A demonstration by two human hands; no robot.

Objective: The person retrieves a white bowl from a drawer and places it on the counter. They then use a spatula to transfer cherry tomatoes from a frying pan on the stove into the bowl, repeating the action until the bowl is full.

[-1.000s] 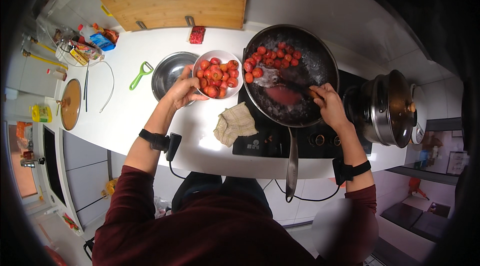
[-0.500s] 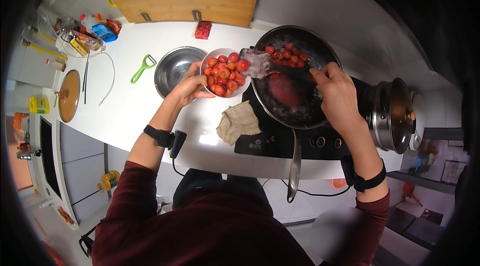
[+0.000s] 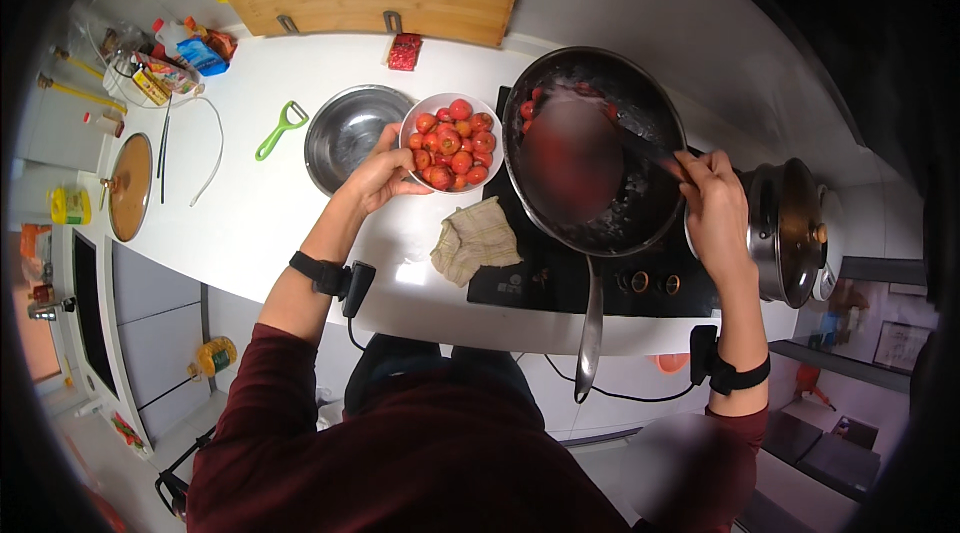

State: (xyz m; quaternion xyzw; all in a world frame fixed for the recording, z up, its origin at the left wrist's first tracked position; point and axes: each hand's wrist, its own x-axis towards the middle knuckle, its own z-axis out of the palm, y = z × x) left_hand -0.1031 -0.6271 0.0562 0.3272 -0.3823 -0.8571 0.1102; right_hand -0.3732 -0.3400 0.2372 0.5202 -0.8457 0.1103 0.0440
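My left hand (image 3: 385,173) grips the rim of a white bowl (image 3: 490,108) heaped with small round red fruits (image 3: 450,145), held just left of the pan. In my right hand (image 3: 715,198) is the handle of a spatula (image 3: 655,155). Its head is down in the dark frying pan (image 3: 645,98), hidden by blur and steam or glare. More red fruits (image 3: 527,110) sit in liquid at the pan's far left side. The middle of the pan is a smeared reddish patch. The pan rests on a black cooktop (image 3: 630,298), its metal handle (image 3: 590,333) pointing toward me.
Left of the bowl stands a steel basin (image 3: 325,148); a folded cloth (image 3: 475,241) lies by the cooktop. Farther left are a green peeler (image 3: 280,131), a round lid (image 3: 130,188) and several packages. A lidded steel pot (image 3: 785,233) stands right of the pan.
My right hand has moved right, and the spatula's head has gone from beside the bowl into the pan. My left hand and the bowl have hardly moved.
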